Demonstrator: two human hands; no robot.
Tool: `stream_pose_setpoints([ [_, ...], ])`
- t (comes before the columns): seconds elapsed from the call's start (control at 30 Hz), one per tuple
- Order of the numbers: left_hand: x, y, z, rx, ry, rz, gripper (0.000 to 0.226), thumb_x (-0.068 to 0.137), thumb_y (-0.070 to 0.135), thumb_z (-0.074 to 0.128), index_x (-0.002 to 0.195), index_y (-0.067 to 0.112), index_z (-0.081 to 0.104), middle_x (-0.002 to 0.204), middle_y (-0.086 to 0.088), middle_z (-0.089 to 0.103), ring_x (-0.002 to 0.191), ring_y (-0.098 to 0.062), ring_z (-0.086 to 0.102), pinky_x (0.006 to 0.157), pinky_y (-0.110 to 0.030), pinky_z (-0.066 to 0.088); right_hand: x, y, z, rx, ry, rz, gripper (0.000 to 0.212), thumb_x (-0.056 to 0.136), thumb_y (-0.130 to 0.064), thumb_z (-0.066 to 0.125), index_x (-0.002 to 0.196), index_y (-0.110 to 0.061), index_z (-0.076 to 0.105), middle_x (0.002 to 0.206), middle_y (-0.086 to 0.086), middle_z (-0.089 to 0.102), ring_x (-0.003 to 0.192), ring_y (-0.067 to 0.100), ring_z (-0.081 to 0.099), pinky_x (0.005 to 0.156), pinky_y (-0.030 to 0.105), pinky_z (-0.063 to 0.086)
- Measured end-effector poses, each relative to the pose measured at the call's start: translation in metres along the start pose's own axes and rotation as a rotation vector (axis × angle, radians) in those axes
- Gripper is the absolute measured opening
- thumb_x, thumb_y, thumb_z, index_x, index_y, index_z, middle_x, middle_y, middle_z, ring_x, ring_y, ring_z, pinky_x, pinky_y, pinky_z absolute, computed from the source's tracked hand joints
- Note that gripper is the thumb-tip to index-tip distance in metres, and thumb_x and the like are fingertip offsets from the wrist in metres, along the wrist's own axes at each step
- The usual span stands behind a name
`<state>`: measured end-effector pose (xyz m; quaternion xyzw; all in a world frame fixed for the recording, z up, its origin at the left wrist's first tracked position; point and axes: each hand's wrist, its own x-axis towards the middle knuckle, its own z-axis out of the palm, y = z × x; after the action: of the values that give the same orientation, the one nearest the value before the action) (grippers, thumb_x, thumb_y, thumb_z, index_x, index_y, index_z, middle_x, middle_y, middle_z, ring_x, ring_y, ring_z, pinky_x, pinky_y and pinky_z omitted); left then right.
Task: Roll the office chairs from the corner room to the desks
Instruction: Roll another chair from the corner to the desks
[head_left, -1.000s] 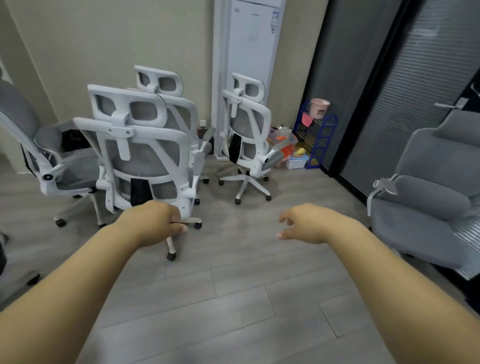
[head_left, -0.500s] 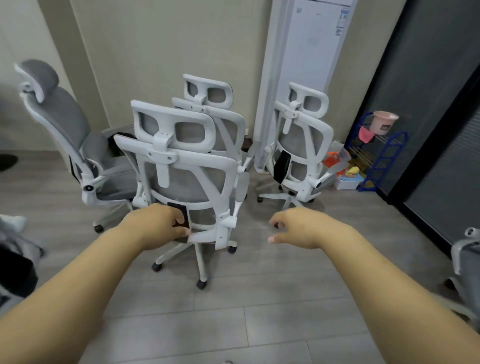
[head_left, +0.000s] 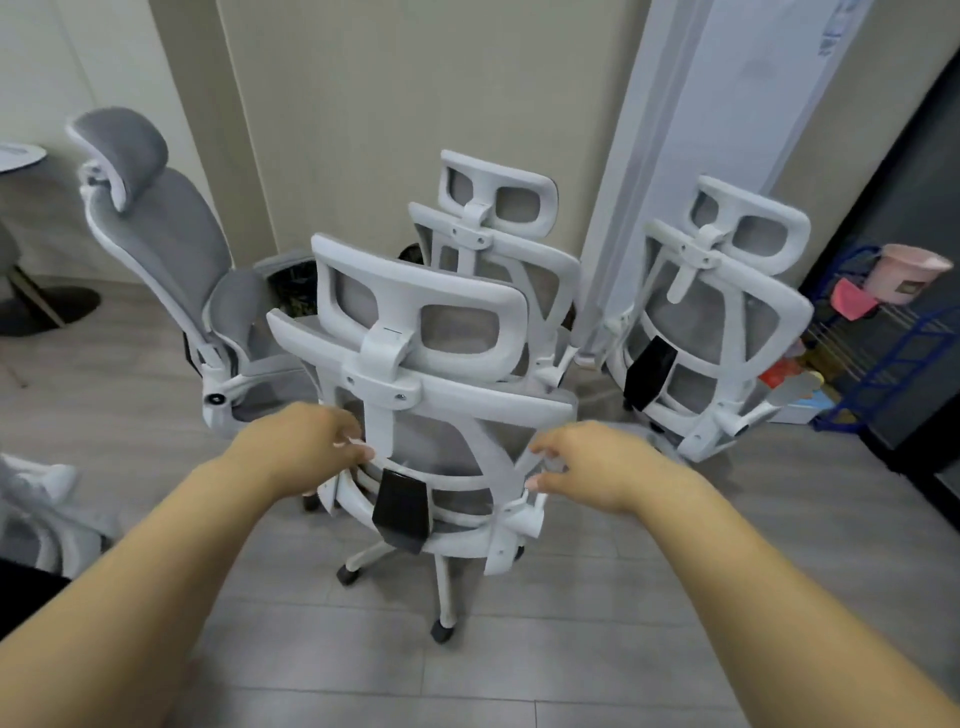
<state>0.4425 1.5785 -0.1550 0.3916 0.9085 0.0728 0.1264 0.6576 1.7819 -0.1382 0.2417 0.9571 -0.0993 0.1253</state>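
Note:
The nearest office chair (head_left: 447, 397), white frame with grey mesh, stands with its back toward me in the middle of the head view. My left hand (head_left: 304, 447) curls its fingers round the left strut of the backrest. My right hand (head_left: 589, 462) pinches the right edge of the same backrest between thumb and fingers. A second white chair (head_left: 496, 195) stands close behind it, a third (head_left: 727, 296) to the right. A grey-backed chair (head_left: 156, 228) faces sideways at the left.
A tall white air conditioner (head_left: 727, 104) stands against the back wall. A blue rack (head_left: 893, 358) with a pink bucket (head_left: 909, 270) sits at the right by a dark glass wall (head_left: 924, 156). Part of another chair (head_left: 41, 499) shows at the lower left.
I have come closer to the chairs. Both hands went forward from open air onto the nearest chair's backrest, left on the left strut, right on the right edge.

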Motion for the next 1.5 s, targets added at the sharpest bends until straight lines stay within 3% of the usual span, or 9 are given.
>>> stream_pose_setpoints([
  [0.17,0.053,-0.041,-0.008,-0.065,0.052,-0.009,0.034,0.084,0.052,0.054,0.111,0.032,0.060,0.115,0.006,0.063,0.105,-0.017,0.058,0.087,-0.039,0.049,0.057,-0.023,-0.007,0.000,0.099,0.013,0.045,0.090,-0.049,0.052,0.130,-0.028,0.050,0.128,-0.005,0.055,0.113,0.018,0.052,0.089,0.036,0.048],
  [0.37,0.123,-0.088,-0.021,-0.074,0.152,0.162,0.039,0.086,0.037,0.059,0.123,0.024,0.056,0.123,0.001,0.054,0.113,-0.023,0.052,0.090,-0.041,0.047,0.114,-0.049,-0.004,0.019,0.298,0.091,0.045,0.090,-0.047,0.051,0.131,-0.028,0.047,0.127,-0.006,0.052,0.118,0.018,0.048,0.089,0.034,0.044],
  [0.47,0.152,-0.102,-0.028,-0.057,0.171,0.251,0.040,0.085,0.035,0.062,0.122,0.021,0.058,0.120,-0.004,0.052,0.113,-0.026,0.048,0.091,-0.043,0.046,0.131,-0.058,0.002,0.028,0.323,0.176,0.046,0.091,-0.046,0.050,0.133,-0.028,0.044,0.129,-0.005,0.050,0.119,0.018,0.044,0.093,0.037,0.042],
  [0.63,0.182,-0.116,-0.027,0.034,0.134,0.398,0.044,0.083,0.047,0.061,0.121,0.025,0.061,0.124,-0.003,0.059,0.114,-0.029,0.052,0.100,-0.043,0.038,0.142,-0.063,0.016,0.053,0.343,0.300,0.044,0.091,-0.049,0.049,0.129,-0.027,0.051,0.125,-0.001,0.053,0.114,0.023,0.050,0.088,0.037,0.044],
  [0.77,0.190,-0.122,-0.028,0.007,0.134,0.471,0.055,0.075,0.060,0.047,0.114,0.026,0.066,0.115,-0.002,0.066,0.104,-0.029,0.059,0.095,-0.047,0.044,0.139,-0.064,0.025,0.116,0.343,0.366,0.042,0.092,-0.049,0.047,0.129,-0.030,0.053,0.126,-0.001,0.056,0.117,0.023,0.050,0.093,0.036,0.043],
  [1.0,0.170,-0.115,-0.024,-0.047,0.129,0.473,0.038,0.083,0.044,0.063,0.114,0.022,0.067,0.119,-0.004,0.066,0.110,-0.029,0.058,0.097,-0.043,0.042,0.122,-0.072,0.038,0.238,0.385,0.439,0.040,0.092,-0.045,0.051,0.127,-0.025,0.056,0.128,-0.003,0.052,0.120,0.022,0.044,0.099,0.035,0.039],
  [1.13,0.147,-0.110,-0.016,-0.087,0.136,0.487,0.043,0.080,0.053,0.059,0.111,0.024,0.069,0.116,-0.002,0.067,0.108,-0.028,0.059,0.094,-0.042,0.043,0.094,-0.075,0.048,0.263,0.398,0.458,0.038,0.091,-0.045,0.053,0.123,-0.026,0.058,0.127,-0.005,0.052,0.119,0.020,0.044,0.097,0.035,0.040],
  [1.3,0.095,-0.091,0.001,-0.121,0.126,0.522,0.046,0.079,0.059,0.055,0.110,0.028,0.068,0.115,0.003,0.067,0.106,-0.024,0.059,0.093,-0.044,0.044,0.030,-0.076,0.069,0.299,0.428,0.508,0.037,0.090,-0.046,0.054,0.121,-0.026,0.059,0.128,-0.008,0.051,0.121,0.019,0.043,0.097,0.036,0.041],
  [1.5,0.018,-0.053,0.028,-0.166,0.121,0.593,0.037,0.081,0.051,0.061,0.112,0.031,0.067,0.115,0.010,0.065,0.107,-0.018,0.056,0.093,-0.039,0.040,-0.076,-0.077,0.105,0.349,0.466,0.617,0.038,0.089,-0.047,0.055,0.122,-0.029,0.058,0.124,-0.010,0.052,0.121,0.014,0.042,0.095,0.034,0.042],
])
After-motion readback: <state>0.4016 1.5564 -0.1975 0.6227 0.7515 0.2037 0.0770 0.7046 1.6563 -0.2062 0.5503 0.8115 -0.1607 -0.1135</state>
